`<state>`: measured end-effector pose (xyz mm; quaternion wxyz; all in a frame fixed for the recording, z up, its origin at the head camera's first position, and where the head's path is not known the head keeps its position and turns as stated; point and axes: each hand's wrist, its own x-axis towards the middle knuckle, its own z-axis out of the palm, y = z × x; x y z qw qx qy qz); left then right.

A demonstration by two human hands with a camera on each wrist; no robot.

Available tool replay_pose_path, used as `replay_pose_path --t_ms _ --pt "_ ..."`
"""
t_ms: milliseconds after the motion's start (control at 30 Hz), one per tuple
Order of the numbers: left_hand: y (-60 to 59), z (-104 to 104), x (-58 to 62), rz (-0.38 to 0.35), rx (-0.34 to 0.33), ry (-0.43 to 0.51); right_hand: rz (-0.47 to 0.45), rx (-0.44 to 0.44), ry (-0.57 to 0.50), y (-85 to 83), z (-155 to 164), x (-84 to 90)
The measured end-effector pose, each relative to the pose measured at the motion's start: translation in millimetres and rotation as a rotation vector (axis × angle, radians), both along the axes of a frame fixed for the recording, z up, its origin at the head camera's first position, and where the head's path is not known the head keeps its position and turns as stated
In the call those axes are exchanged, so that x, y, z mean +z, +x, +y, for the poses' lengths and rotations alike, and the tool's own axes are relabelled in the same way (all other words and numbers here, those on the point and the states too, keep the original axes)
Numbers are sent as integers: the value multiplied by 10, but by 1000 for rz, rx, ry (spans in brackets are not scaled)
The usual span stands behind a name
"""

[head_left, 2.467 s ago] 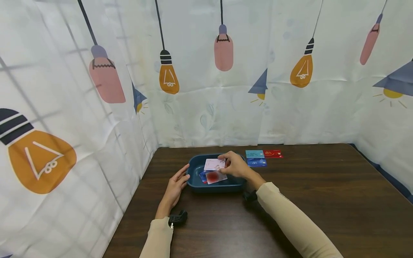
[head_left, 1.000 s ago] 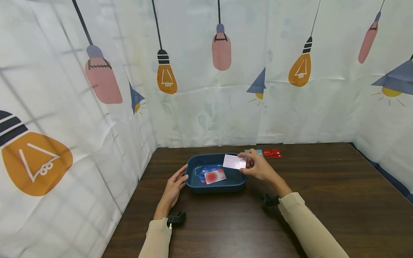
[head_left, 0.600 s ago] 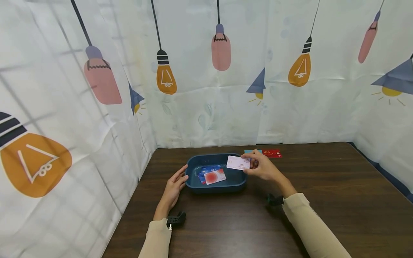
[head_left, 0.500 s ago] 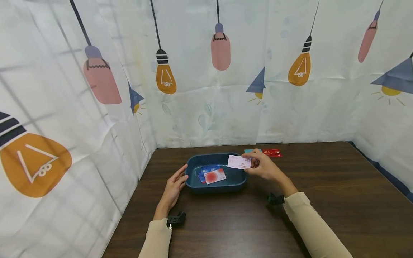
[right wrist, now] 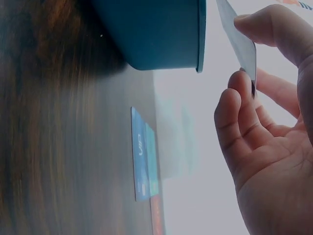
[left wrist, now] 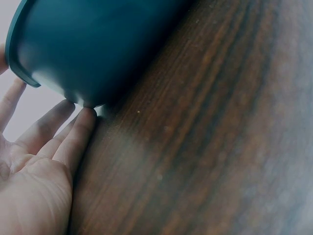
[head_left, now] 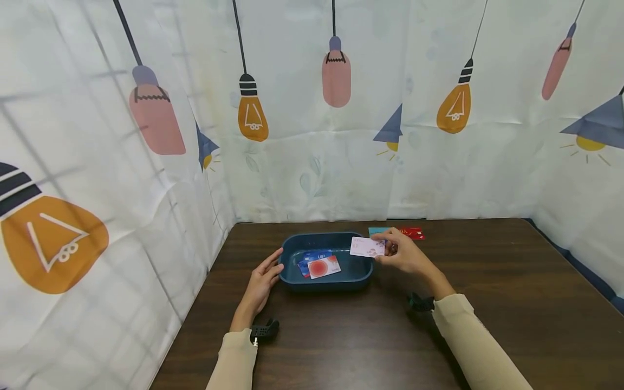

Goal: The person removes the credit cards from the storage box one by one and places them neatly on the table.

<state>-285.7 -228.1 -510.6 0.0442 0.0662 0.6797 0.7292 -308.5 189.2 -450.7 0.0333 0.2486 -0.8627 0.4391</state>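
Centre frame, the right hand pinches a pale card above the blue tray's right rim, apparently lifting it out; the left hand, fingers straight, steadies the tray. Setting it beside the table's cards likely follows.

Open tabletop beside tray

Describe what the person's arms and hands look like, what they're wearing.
Both arms wear long, plain cream-beige sleeves: left sleeve, right sleeve. A small black device sits at each wrist, left and right. The left hand and right hand are bare, with no gloves or rings visible.
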Motion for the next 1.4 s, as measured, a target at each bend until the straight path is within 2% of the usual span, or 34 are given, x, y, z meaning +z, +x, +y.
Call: replay_pose_path --t_ms 600,1100,1400 --pt "-1 2 12 18 7 -6 -41 19 -6 -8 148 42" --pt "-2 1 -17 8 4 -8 -5 46 52 -45 397 42" --pt "-2 9 -14 15 0 -4 -33 31 63 -66 516 17"
